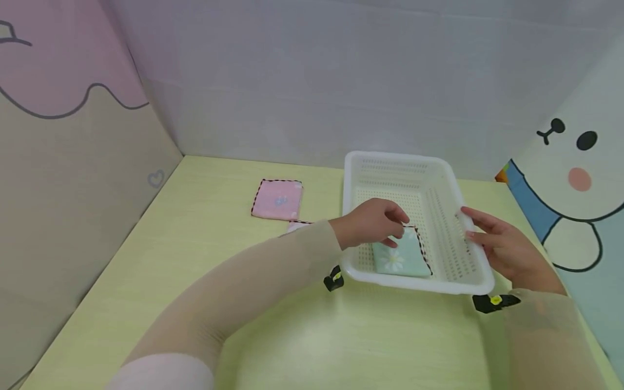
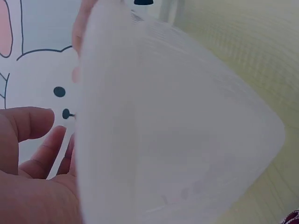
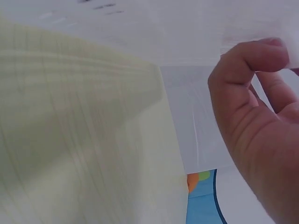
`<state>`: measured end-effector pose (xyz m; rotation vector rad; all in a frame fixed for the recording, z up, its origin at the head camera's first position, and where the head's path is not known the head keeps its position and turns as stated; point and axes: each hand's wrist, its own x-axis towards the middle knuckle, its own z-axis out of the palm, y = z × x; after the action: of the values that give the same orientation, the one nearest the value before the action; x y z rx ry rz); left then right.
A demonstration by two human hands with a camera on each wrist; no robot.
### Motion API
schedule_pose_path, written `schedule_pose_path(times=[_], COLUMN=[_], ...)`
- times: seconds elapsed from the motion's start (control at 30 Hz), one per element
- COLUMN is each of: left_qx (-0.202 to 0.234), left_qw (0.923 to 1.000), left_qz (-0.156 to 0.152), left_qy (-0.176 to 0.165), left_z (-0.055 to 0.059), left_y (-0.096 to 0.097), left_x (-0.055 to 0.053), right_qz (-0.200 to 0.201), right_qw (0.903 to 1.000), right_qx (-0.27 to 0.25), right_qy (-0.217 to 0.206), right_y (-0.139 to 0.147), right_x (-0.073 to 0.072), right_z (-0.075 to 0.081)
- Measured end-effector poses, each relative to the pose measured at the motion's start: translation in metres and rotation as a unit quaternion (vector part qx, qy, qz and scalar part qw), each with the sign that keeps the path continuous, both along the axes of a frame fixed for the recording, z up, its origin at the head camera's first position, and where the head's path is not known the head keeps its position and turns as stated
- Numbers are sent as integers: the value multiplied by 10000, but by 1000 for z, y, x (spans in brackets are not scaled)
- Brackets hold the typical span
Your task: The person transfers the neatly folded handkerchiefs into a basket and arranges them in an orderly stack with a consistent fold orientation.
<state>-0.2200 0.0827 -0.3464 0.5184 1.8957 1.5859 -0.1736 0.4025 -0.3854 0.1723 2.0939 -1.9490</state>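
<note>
A white plastic basket (image 1: 434,173) with slotted walls is on the right side of the table. My right hand (image 1: 512,249) grips its right rim, thumb and fingers on either side; the right wrist view has this hand (image 3: 261,107) up against the white plastic. Inside the basket, near its front, lies a folded light-green cloth (image 1: 404,257) with a daisy print and dark stitched edging. Over that cloth is my left hand (image 1: 372,222), fingers loosely bent. In the left wrist view, nothing shows between the thumb and fingers of this hand (image 2: 42,154).
A folded pink cloth (image 1: 278,200) lies left of the basket on the pale yellow table (image 1: 195,216). Another cloth (image 1: 294,225) is mostly hidden behind my left forearm. A grey wall sheet (image 1: 292,81) rises behind the table, with printed side panels left and right.
</note>
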Motion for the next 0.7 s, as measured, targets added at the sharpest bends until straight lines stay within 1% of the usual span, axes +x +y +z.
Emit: schedule_pose_path(times=[0.1, 0.23, 0.27, 0.4, 0.5, 0.7], left_qx=[204, 394, 397, 361, 282, 214], left_qw=[9998, 9992, 9992, 9992, 9992, 9991], left_qz=[2, -46, -57, 50, 124, 152], left_qy=[-32, -22, 25, 173, 241, 323], left_z=[0, 4, 5, 9, 8, 5], left_y=[-6, -19, -22, -37, -45, -61], left_x=[2, 6, 7, 8, 9, 10], right_qz=[-23, -42, -47, -34, 7, 25], right_qw=[10000, 9999, 10000, 9999, 9997, 9993], right_qx=[-47, -80, -70, -137, -210, -303], right_qy=[-59, -46, -29, 78, 119, 194], right_y=[-1, 0, 1, 1, 2, 4], right_x=[-1, 0, 0, -1, 0, 3], right_z=[0, 0, 0, -1, -2, -4])
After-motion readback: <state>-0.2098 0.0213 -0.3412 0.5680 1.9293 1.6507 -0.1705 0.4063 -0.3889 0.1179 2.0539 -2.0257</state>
